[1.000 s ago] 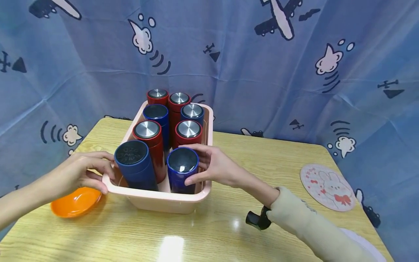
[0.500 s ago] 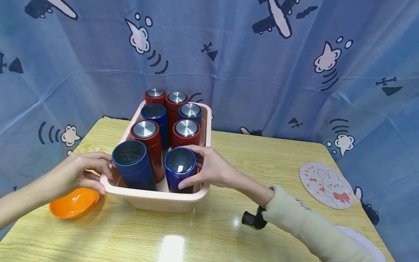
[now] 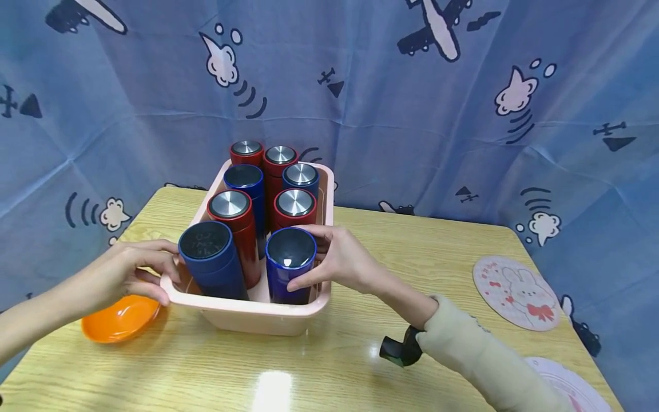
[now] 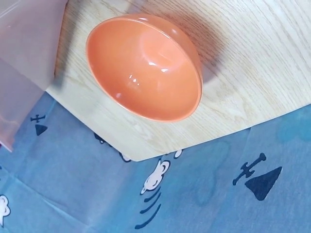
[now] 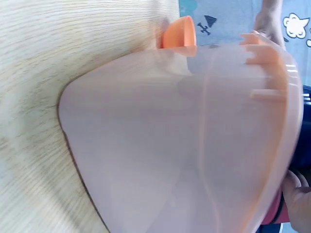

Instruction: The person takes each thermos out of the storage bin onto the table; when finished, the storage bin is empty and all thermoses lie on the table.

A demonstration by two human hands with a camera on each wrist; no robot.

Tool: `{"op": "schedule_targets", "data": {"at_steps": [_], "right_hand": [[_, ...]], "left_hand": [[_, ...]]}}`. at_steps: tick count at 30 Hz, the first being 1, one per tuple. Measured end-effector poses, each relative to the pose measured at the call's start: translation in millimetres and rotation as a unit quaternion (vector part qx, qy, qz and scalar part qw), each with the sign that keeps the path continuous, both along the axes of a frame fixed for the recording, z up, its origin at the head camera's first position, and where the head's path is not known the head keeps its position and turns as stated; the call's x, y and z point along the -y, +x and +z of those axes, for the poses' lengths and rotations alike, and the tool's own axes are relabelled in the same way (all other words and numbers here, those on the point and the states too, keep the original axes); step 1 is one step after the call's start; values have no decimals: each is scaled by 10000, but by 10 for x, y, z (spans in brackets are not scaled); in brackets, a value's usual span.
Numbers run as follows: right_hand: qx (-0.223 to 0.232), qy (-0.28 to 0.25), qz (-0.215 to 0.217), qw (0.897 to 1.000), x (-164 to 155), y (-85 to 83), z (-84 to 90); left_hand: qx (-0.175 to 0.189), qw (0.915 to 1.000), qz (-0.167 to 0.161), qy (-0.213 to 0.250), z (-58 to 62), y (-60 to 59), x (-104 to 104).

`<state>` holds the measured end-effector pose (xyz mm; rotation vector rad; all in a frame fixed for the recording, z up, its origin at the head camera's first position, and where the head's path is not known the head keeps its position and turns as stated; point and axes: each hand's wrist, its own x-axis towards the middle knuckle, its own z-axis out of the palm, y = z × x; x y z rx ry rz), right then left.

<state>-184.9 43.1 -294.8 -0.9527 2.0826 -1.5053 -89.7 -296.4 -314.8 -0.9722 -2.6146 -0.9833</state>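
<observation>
A pink plastic bin (image 3: 244, 306) stands on the table, filled with upright blue and red vacuum flasks. My left hand (image 3: 136, 268) grips its rim at the front left corner, beside a dark blue flask (image 3: 213, 269). At the front right, my right hand (image 3: 342, 262) holds a shiny blue flask (image 3: 288, 280) with a black lid, thumb in front and fingers behind. That flask stands inside the bin; its base is hidden by the wall. Seen from the right wrist, the bin's outer wall (image 5: 141, 126) fills most of the view, with the right hand (image 5: 296, 201) at the edge.
An orange bowl (image 3: 120, 319) lies left of the bin, under my left hand. A round rabbit-print mat (image 3: 515, 293) lies at the right, with another pale mat (image 3: 563, 382) partly under the right sleeve. A patterned blue curtain (image 3: 370, 114) hangs behind the table.
The shiny blue flask in my right hand has risen slightly and shifted a little to the right. My left hand stays on the bin's rim.
</observation>
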Motion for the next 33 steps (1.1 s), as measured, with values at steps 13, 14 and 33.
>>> {"op": "schedule_targets", "data": {"at_steps": [13,14,33], "right_hand": [[306,-90,-179,9993,21,28,198],[371,-126,-228,9990,22,27,212],[514,-500,-393,9966,-26,44,599]], "left_hand": [[66,9999,97,-29,-18,24,-2],[89,9999,87,-16,-16,22,-5],[83,9998,130,-86,14,20,-25]]}}
